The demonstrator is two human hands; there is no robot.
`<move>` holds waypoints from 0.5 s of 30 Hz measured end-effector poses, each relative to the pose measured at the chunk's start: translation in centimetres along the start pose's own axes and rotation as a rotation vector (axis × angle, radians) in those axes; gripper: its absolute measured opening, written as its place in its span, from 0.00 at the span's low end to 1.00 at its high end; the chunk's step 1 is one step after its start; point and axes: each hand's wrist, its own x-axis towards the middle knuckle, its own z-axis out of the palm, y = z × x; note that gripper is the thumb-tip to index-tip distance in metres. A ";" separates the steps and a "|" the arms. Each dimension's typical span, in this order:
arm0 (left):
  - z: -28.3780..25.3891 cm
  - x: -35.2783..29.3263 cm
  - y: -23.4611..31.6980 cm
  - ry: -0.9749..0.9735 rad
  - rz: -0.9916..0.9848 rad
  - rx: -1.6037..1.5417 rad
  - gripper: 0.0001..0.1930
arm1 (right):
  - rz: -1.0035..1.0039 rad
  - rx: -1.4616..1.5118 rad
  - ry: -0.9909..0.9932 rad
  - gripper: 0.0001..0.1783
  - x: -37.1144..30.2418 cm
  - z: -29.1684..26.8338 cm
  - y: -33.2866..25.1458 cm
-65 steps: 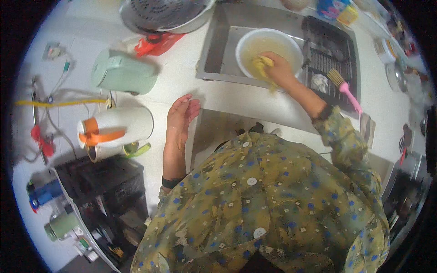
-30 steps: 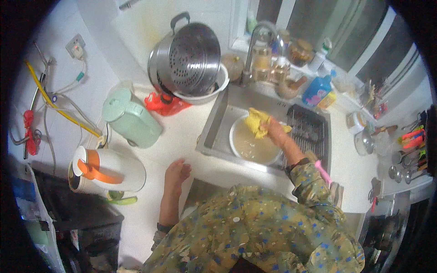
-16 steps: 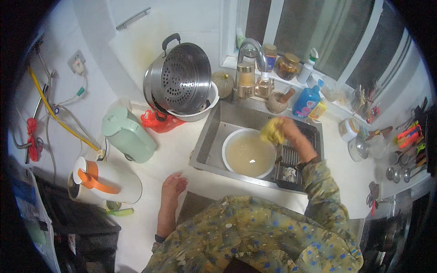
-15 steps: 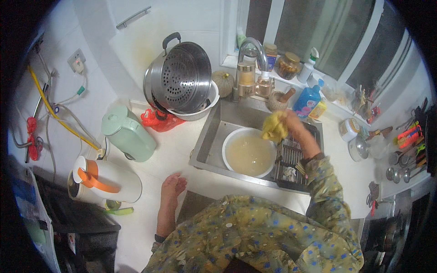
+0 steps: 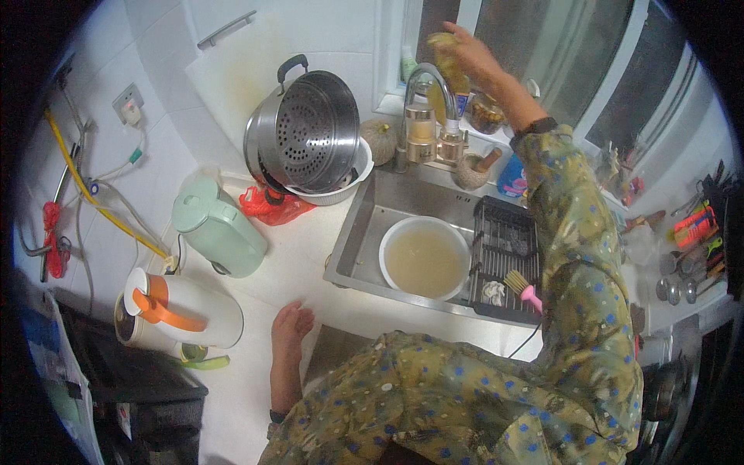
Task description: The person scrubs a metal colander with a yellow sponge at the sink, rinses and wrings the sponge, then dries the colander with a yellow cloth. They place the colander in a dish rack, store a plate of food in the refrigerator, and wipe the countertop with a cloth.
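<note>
My right hand [image 5: 457, 50] is raised high beyond the sink, in front of the window. Its fingers are closed on a yellow cloth [image 5: 443, 105], which hangs down behind the tap [image 5: 425, 77]. My left hand [image 5: 291, 324] is low over the counter, left of the sink, holding nothing, with its fingers loosely bent and apart. In the steel sink [image 5: 364, 240] stands a white basin [image 5: 385, 260] of cloudy, tan water. Beside it, a black drying rack [image 5: 504, 209] bears a pink-handled brush [image 5: 530, 297] and a crumpled white thing [image 5: 493, 292].
Left of the sink stand a stacked steamer pot [image 5: 310, 132], a red plastic bag [image 5: 275, 208], a green kettle [image 5: 221, 229] and a white jug with an orange handle [image 5: 209, 314]. A stone mortar [image 5: 470, 172] and a pumpkin [image 5: 380, 142] are behind the sink.
My right hand has risen and moved away from above the basin and rack, toward the window, carrying the cloth. The brush is uncovered. The left hand has barely moved.
</note>
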 end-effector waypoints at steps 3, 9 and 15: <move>-0.7 0.0 -0.2 0.023 0.001 0.000 0.16 | -0.061 -0.146 -0.090 0.30 -0.7 2.6 -0.8; -1.4 -0.3 -0.3 -0.027 0.024 -0.018 0.17 | -0.049 -0.304 -0.004 0.26 -9.5 -0.5 0.3; -0.6 1.5 -0.1 -0.109 -0.037 0.054 0.19 | 0.167 -0.842 0.022 0.27 -30.0 -9.8 9.0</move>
